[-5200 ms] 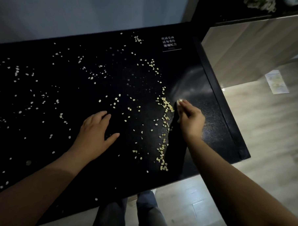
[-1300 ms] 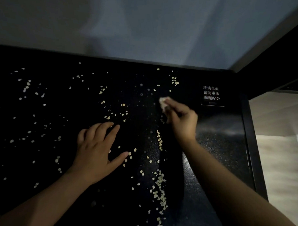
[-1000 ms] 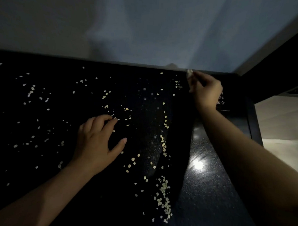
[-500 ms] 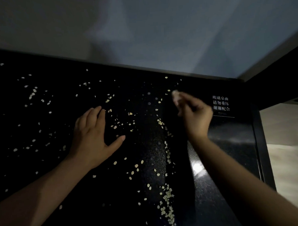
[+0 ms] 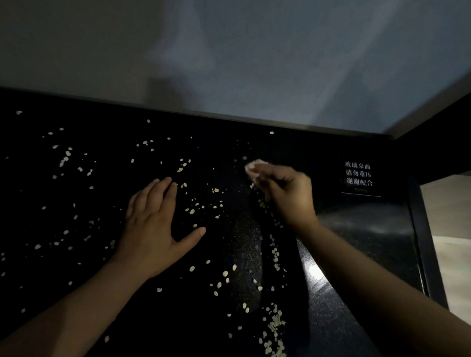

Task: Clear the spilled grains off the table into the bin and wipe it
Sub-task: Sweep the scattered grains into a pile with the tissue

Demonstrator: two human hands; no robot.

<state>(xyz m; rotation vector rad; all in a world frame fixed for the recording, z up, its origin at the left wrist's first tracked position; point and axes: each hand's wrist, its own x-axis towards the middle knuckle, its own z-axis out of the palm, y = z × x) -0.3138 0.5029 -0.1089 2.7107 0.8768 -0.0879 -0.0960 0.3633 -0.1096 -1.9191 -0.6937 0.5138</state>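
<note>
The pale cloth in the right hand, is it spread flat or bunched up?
Bunched up. The small pale cloth shows only as a crumpled wad sticking out past the pinched fingertips of the right hand.

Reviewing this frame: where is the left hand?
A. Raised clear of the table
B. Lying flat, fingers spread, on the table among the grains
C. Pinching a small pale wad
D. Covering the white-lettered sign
B: the left hand lies palm down with fingers spread on the black table among scattered grains; it is the right hand that pinches the pale wad.
</note>
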